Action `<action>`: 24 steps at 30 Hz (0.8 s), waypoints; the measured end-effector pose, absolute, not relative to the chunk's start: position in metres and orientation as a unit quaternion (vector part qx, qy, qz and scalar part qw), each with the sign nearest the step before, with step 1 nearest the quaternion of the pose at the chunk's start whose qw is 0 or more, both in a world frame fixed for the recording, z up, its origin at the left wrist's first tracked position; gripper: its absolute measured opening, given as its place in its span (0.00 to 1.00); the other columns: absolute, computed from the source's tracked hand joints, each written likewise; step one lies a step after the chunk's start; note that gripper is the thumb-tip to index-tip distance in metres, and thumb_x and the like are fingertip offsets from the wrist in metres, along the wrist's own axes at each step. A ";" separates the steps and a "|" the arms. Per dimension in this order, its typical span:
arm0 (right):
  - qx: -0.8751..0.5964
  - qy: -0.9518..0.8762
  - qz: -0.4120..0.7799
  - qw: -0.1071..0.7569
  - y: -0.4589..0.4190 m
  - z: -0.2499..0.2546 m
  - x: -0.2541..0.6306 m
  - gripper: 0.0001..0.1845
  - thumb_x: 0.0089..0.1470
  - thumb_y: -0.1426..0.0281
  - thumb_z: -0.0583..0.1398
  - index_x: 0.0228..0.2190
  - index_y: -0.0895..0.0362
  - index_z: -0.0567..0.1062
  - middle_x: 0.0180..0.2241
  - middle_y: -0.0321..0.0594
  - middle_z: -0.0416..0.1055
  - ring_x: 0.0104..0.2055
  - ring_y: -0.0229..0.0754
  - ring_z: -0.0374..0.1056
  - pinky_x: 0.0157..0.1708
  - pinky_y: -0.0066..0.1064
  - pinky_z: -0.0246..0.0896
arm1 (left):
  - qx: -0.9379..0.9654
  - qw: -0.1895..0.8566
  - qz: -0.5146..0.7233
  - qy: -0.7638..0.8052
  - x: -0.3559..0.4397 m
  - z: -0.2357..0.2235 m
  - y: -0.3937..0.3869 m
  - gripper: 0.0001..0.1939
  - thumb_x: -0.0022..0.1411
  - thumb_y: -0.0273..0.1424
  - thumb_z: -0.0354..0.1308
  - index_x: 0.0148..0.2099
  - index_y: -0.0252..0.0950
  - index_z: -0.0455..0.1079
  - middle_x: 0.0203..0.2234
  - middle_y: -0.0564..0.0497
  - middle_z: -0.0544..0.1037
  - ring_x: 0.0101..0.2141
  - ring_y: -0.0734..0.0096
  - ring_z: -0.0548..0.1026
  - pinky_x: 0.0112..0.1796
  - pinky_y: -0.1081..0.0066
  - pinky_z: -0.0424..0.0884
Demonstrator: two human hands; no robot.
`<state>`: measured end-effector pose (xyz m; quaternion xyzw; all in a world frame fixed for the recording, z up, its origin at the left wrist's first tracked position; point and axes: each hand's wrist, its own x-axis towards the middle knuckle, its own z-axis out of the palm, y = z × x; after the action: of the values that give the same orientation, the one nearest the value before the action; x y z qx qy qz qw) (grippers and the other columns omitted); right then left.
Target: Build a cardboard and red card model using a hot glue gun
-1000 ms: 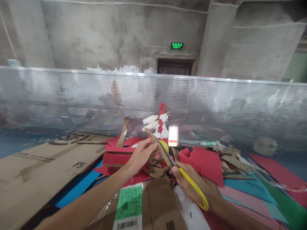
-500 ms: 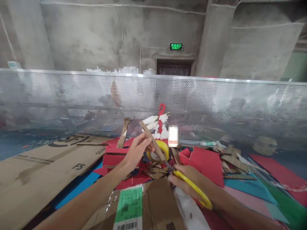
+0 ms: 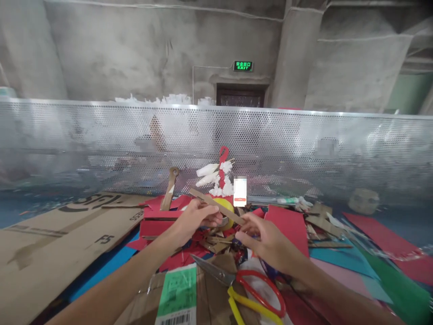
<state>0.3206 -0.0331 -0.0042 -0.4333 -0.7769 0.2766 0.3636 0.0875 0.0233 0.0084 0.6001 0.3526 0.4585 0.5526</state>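
Observation:
A narrow cardboard strip (image 3: 220, 208) slants down to the right between my hands. My left hand (image 3: 199, 219) pinches it near the middle, thumb on top. At its lower right end, the fingers of my right hand (image 3: 262, 234) close on the tip. Below them, scissors (image 3: 225, 276) with one red and one yellow handle lie on the cardboard box (image 3: 211, 293), blades pointing left. Behind the strip sits a yellow tape roll (image 3: 226, 207), partly hidden. Cardboard scraps (image 3: 218, 243) are heaped under my hands.
A red stand with white pieces (image 3: 221, 176) rises behind, beside a lit phone screen (image 3: 240, 192). Flat cardboard (image 3: 67, 239) lies left, red sheets (image 3: 287, 228) and coloured paper (image 3: 348, 262) right. A perforated metal panel (image 3: 287, 144) closes off the back.
The scissors have left my right hand and now lie on the box. My right hand has moved to the strip's lower end. The left hand keeps the strip, which is now tilted flatter.

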 end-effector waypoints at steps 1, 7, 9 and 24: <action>-0.421 -0.766 0.304 0.380 -0.030 -0.005 0.321 0.20 0.62 0.53 0.60 0.48 0.54 0.72 0.40 0.42 0.78 0.41 0.45 0.74 0.36 0.32 0.68 | 0.595 0.561 0.454 0.354 0.089 0.005 0.023 0.15 0.55 0.40 0.69 0.34 0.31 0.78 0.29 0.45 0.83 0.30 0.69 0.80 0.32 0.73 0.76; -0.382 -0.739 0.380 0.404 -0.022 -0.012 0.319 0.19 0.61 0.55 0.62 0.46 0.56 0.76 0.37 0.43 0.79 0.36 0.43 0.73 0.30 0.30 0.67 | 0.621 0.597 0.368 0.349 0.101 -0.010 0.017 0.20 0.52 0.44 0.72 0.35 0.31 0.81 0.30 0.44 0.83 0.30 0.69 0.80 0.33 0.74 0.76; -0.385 -0.736 0.385 0.403 -0.020 -0.012 0.319 0.18 0.59 0.56 0.62 0.40 0.58 0.79 0.33 0.42 0.78 0.31 0.40 0.71 0.28 0.29 0.65 | 0.628 0.598 0.363 0.342 0.103 -0.012 0.016 0.21 0.53 0.46 0.71 0.37 0.32 0.80 0.31 0.45 0.83 0.30 0.69 0.80 0.32 0.73 0.76; -0.371 -0.550 0.626 0.409 -0.001 -0.020 0.333 0.23 0.44 0.53 0.73 0.28 0.61 0.77 0.22 0.35 0.73 0.20 0.28 0.61 0.19 0.20 0.53 | 0.657 0.579 0.380 0.297 0.081 -0.013 0.034 0.21 0.60 0.46 0.67 0.42 0.31 0.80 0.36 0.41 0.84 0.34 0.68 0.81 0.36 0.72 0.78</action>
<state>0.3335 -0.0009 -0.0205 -0.3714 -0.5503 0.6260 0.4089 0.0806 0.0344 -0.0128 0.6569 0.2968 0.3805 0.5794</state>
